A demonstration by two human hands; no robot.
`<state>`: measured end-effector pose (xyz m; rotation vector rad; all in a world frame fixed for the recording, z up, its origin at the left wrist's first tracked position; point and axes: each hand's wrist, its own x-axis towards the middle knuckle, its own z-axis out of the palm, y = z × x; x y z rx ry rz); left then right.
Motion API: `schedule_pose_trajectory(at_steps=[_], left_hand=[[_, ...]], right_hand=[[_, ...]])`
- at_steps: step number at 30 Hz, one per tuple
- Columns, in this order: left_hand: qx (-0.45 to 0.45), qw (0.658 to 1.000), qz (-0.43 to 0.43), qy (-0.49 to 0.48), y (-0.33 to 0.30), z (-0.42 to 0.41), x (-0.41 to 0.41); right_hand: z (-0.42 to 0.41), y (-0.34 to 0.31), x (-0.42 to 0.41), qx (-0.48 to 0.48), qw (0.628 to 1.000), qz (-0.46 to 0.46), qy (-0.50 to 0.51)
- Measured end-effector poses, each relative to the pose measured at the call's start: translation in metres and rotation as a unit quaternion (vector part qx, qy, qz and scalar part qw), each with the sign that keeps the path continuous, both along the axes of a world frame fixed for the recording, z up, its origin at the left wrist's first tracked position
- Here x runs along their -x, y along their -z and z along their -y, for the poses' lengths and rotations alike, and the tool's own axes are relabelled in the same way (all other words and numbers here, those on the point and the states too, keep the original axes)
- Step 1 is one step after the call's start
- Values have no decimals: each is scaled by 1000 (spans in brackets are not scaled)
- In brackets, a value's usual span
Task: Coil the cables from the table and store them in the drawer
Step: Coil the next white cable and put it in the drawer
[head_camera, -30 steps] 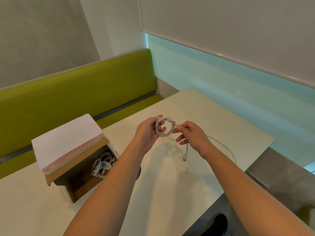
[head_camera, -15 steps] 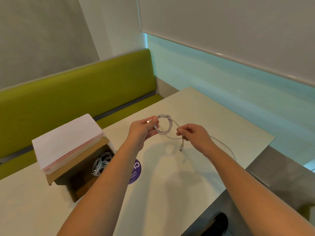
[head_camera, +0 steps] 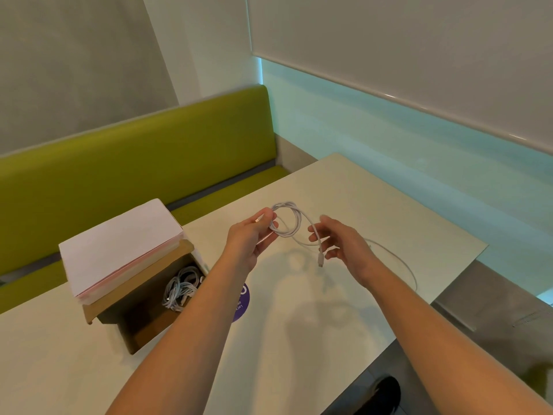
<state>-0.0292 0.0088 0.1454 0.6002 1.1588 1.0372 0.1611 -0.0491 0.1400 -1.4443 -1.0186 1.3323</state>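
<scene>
Two hands share one white cable (head_camera: pixel 288 223) above the table (head_camera: pixel 389 235). Our left hand (head_camera: pixel 251 235) pinches the coiled loops; our right hand (head_camera: pixel 341 244) is loosely curled with the free end draped through its fingers. We judge coiling is midway: next, wind in the tail trailing across the table. We count one cable in hand, one bundle (head_camera: pixel 181 290) in the open drawer (head_camera: pixel 149 330), its strands uncountable.

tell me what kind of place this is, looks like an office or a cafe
Probably an office break area or cafe booth: a green upholstered bench runs along the wall behind a pale table, and a roller blind covers the window.
</scene>
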Motion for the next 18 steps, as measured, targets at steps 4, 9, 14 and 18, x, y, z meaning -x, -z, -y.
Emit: schedule_pose_trajectory(at_steps=[4,9,14,18], left_hand=[[-12,1000,12,12,0,0,2],[-27,995,49,81,-1,5,0],[-25,992,-1,120,5,11,-1],[-16,994,-15,105,10,10,-1]], right_hand=[[-4,8,0,-22,994,106,-7],[-10,7,2,-18,996,-17,86],[-13,-1,7,15,970,-212,117],[-14,-1,5,63,984,-146,84]])
